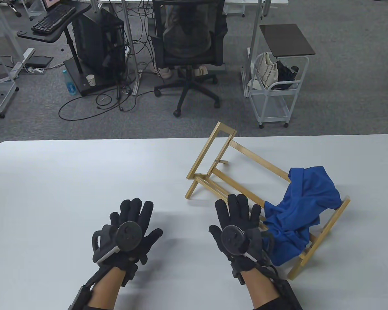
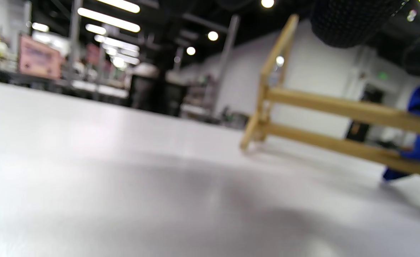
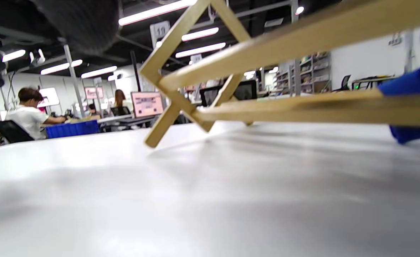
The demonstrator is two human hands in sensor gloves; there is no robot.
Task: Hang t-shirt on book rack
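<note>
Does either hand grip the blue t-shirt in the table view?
No: the left hand and right hand lie flat and apart from the t-shirt.

book rack (image 1: 245, 190) on table (image 1: 68, 180) right of centre, t-shirt (image 1: 297, 210) draped over its right end

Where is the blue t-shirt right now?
In the table view, the blue t-shirt is draped over the right end of the wooden book rack, just right of the right hand.
</note>
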